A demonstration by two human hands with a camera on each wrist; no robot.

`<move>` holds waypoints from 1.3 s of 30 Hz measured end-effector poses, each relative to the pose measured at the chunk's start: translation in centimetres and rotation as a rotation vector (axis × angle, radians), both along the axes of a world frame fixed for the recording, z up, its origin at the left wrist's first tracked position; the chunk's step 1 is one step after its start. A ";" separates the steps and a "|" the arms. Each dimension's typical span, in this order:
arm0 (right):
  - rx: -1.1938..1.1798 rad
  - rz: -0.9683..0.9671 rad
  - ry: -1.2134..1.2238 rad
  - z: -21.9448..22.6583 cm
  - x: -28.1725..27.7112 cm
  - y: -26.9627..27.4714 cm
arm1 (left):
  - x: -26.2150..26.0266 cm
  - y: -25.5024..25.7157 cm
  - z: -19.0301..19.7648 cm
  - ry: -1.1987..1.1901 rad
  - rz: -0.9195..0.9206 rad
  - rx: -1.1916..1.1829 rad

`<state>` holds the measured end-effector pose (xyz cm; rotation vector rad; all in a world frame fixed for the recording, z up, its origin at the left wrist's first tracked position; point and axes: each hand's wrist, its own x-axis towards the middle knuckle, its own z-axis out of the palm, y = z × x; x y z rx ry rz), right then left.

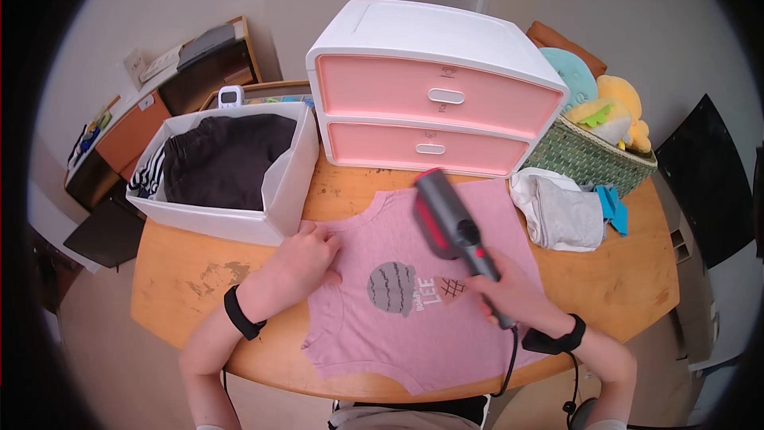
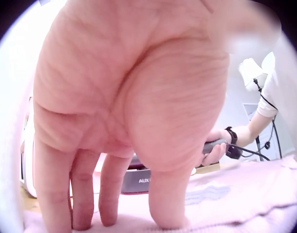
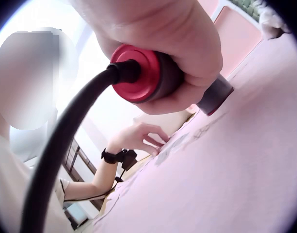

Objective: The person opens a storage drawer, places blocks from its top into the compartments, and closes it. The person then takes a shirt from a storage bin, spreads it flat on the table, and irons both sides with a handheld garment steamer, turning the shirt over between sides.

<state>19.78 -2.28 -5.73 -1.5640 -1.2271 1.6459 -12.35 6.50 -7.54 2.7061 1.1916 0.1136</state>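
A pink sleeveless shirt [image 1: 434, 334] lies spread on the wooden table, with a grey ice-cream print and lettering on its front. My right hand [image 1: 513, 291] grips the handle of a grey and red handheld garment steamer [image 1: 446, 219]. The steamer's head is over the upper part of the shirt, close to the cloth in the right wrist view [image 3: 216, 94]. At the shirt's left edge, my left hand [image 1: 294, 267] rests its fingertips on the fabric. In the left wrist view its fingers [image 2: 54, 189] point straight down, thumb apart, with nothing held.
A white bin [image 1: 215, 219] with dark folded clothes stands at the left. Behind the shirt is a white drawer unit [image 1: 438, 28] with pink fronts. A green basket [image 1: 605, 161] of plush toys and a folded light cloth [image 1: 561, 215] sit at right. The steamer's black cord [image 1: 509, 366] hangs over the front edge.
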 end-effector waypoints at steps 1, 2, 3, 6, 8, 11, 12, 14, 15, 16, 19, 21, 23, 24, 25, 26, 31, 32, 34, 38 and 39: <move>0.002 -0.088 -0.020 0.0 1.1 -0.2 | 0.0 -0.1 -0.1 0.019 0.004 -0.012; 0.006 -0.178 -0.038 0.0 2.1 -0.4 | -0.1 -0.1 -0.3 0.008 0.009 -0.020; 0.002 -0.176 -0.048 0.1 3.1 -0.6 | -0.2 0.0 -0.5 -0.009 -0.018 0.017; -0.012 -0.379 -0.021 0.3 4.2 -1.0 | -0.1 0.0 -0.4 0.011 -0.015 0.016; 0.015 -0.339 -0.096 1.1 3.8 -1.4 | 0.0 -0.2 -0.2 0.060 0.013 -0.023; 0.015 -0.190 -0.091 2.0 0.8 -1.8 | 0.1 -0.3 -0.1 0.055 0.014 -0.013; -0.013 -0.075 -0.071 2.1 -0.1 -1.7 | 0.1 -0.2 -0.1 0.055 0.014 -0.011; -0.021 0.033 -0.009 1.8 -2.4 -1.3 | 0.1 -0.1 0.0 0.064 0.010 -0.009; -0.028 0.144 0.044 1.7 -3.3 -1.2 | 0.1 -0.1 0.1 0.057 0.016 -0.018; -0.031 0.139 0.052 1.3 -3.7 -0.8 | 0.1 -0.1 0.1 0.047 0.022 -0.028; -0.021 0.231 -0.017 -0.1 -3.9 0.4 | 0.0 0.0 -0.2 -0.017 -0.029 0.048; 0.014 0.046 -0.004 -0.3 -2.8 0.9 | -0.1 0.1 -0.6 -0.033 -0.039 0.069; 0.003 -0.044 -0.032 0.0 -0.4 0.9 | -0.1 0.0 -0.9 -0.058 -0.032 0.079; -0.003 -0.145 -0.043 0.1 0.7 0.8 | 0.0 -0.1 -0.5 -0.030 -0.026 0.060; -0.010 -0.136 -0.052 0.2 1.4 0.5 | 0.1 -0.1 -0.2 0.000 -0.022 0.042; 0.003 -0.238 -0.047 0.3 2.0 0.2 | 0.1 -0.1 -0.3 -0.004 -0.014 0.036; 0.050 -0.240 -0.101 1.6 0.5 -0.4 | 0.2 0.0 -0.1 -0.025 -0.024 0.030; 0.053 -0.247 -0.096 1.9 -0.4 -0.5 | 0.2 0.0 -0.1 -0.019 -0.031 0.034; -0.053 0.002 -0.017 2.5 -2.2 -0.3 | 0.0 0.0 -0.4 -0.033 -0.037 0.065; -0.087 0.193 0.051 0.1 -3.5 0.3 | -0.1 0.1 -0.5 0.002 -0.009 0.020; -0.037 0.158 0.018 -0.2 -3.4 0.4 | 0.0 0.1 -0.3 0.008 -0.005 0.006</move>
